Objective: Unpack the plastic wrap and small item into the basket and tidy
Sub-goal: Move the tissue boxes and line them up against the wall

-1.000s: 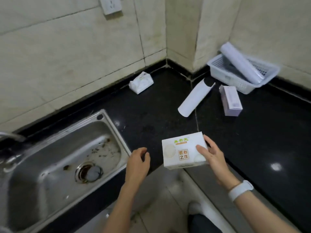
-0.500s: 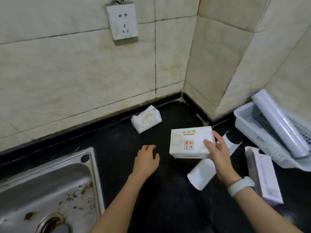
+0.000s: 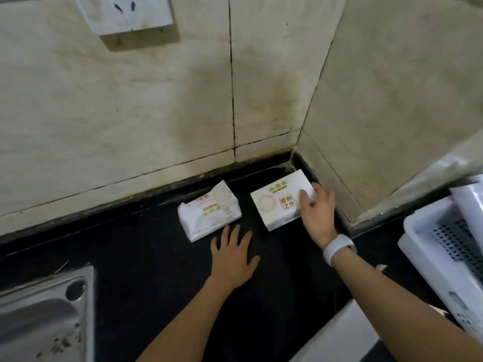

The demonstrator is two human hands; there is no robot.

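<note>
A white box with green and orange print (image 3: 277, 205) lies flat on the black counter (image 3: 156, 257) in the wall corner. My right hand (image 3: 317, 212) grips its right end, thumb on top and fingers round the far edge. A soft white tissue pack (image 3: 209, 210) lies just left of the box. My left hand (image 3: 232, 254) rests flat on the counter with fingers spread, just below the pack and not touching it. The white perforated basket (image 3: 428, 241) stands at the right edge, with a white roll (image 3: 470, 207) sticking out of it.
A steel sink (image 3: 44, 317) takes up the lower left corner. Tiled walls close off the back and right, with a wall socket (image 3: 125, 14) at the top. A white rolled sheet (image 3: 339, 335) lies under my right forearm.
My right hand carried the box forward into the corner and set it down beside the tissue pack. My left hand moved forward and flattened on the counter. The view moved closer to the wall.
</note>
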